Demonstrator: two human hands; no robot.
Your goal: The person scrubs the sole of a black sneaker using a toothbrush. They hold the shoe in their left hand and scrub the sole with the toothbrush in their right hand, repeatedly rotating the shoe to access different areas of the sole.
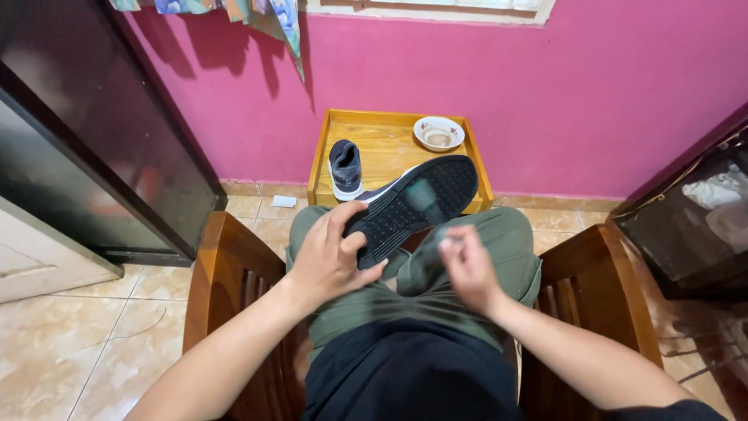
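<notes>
Seated in a wooden armchair (226, 273), slatted sides, armrests either side of the lap; olive trousers (436, 288), dark shirt at the bottom of view. Floor is beige glossy tile (70, 343).

Left hand (331, 253) grips the heel end of a dark shoe (413, 204): fingers curled over the sole edge, thumb pressed against the near end. Shoe sits over the lap, sole turned up toward the camera, black tread with a greyish patch mid-sole. Long axis runs diagonal, heel low-left at the hand, toe pointing up-right toward the far wall; toe end overlaps the front edge of the table in view.

Right hand (467, 265) is just beside the shoe, over the right thigh, motion-blurred. Fingertips seem bunched together, possibly pinching something small; cannot tell what.

Beyond the knees: small yellow wooden table (389, 160) with a raised rim, against the wall. On it the second shoe (345, 168), upright, heel toward the camera, long axis pointing to the wall. Back right corner: white bowl (439, 132).

Wall (545, 93) is pink. Dark glossy cabinet (93, 125) at left, another dark unit at right.
</notes>
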